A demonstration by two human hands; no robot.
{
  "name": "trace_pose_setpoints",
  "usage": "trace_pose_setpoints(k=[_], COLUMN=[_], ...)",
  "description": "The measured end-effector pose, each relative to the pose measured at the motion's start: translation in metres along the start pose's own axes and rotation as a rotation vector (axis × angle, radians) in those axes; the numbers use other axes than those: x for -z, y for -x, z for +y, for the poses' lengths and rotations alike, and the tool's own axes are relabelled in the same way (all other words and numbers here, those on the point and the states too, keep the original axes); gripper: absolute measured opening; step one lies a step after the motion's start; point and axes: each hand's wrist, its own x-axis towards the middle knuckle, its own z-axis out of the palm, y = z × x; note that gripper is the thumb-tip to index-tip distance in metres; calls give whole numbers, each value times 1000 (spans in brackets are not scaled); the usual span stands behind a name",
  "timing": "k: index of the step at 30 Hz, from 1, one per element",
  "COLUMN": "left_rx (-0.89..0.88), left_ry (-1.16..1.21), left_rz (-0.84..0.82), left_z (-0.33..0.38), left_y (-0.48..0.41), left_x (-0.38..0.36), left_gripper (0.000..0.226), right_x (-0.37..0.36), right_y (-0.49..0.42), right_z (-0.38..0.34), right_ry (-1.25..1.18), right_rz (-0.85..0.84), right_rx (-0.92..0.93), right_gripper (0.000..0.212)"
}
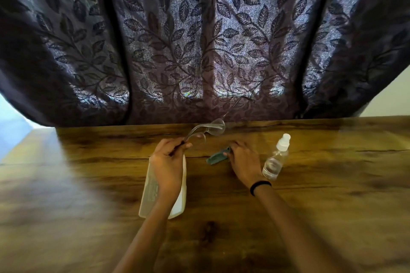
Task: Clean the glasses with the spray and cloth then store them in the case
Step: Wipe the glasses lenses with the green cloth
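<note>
My left hand [167, 157] is shut on one temple of the clear-framed glasses [214, 127] and holds them lifted above the wooden table [88, 184], lenses toward the curtain. My right hand [243, 159] rests on the table with its fingers closed on a small teal cloth [216, 157]. A clear spray bottle [276, 157] with a white nozzle stands just right of that hand. The white glasses case [180, 201] lies under my left wrist, partly hidden by it.
A dark curtain [199, 40] with a leaf pattern hangs along the table's far edge. A black band circles my right wrist. The table's left edge runs near a bright floor area at the far left.
</note>
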Motion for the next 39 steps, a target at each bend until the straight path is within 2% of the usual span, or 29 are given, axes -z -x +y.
trace_pose_setpoints(k=[4, 12, 14, 18, 20, 22, 24, 25, 28, 31, 35, 39], left_rx=[-11, -20, -19, -7, 0, -12, -23, -25, -22, -1, 7, -2], left_ry=[-9, 7, 15, 50, 62, 66, 71, 75, 77, 94, 142, 106], left_rz=[4, 16, 14, -2, -16, -17, -19, -19, -17, 5, 24, 15], left_z=[4, 8, 9, 10, 10, 11, 11, 11, 11, 13, 15, 16], left_y=[-1, -2, -2, 0, 2, 2, 3, 3, 3, 4, 3, 5], left_x=[2, 4, 3, 2, 1, -1, -2, -3, -3, -2, -1, -1], left_gripper=[17, 17, 17, 23, 26, 27, 27, 25, 19, 26, 29, 23], right_x=[1, 28, 42, 70, 78, 80, 78, 75, 66, 57, 56, 54], right_y=[-2, 16, 20, 23, 22, 19, 17, 17, 23, 28, 32, 30], right_z=[-1, -10, -16, -39, -50, -60, -69, -72, -79, -81, -78, -73], right_ry=[52, -344, -559, -1225, -1405, -1488, -1440, -1343, -813, -365, -136, -167], right_rz=[-7, 180, 211, 213, 173, 135, 126, 140, 227, 294, 319, 297], right_rx=[-24, -107, -176, -222, -201, -188, -165, -136, 94, 303, 324, 309], right_gripper=[22, 13, 8, 4, 6, 9, 10, 9, 15, 26, 33, 37])
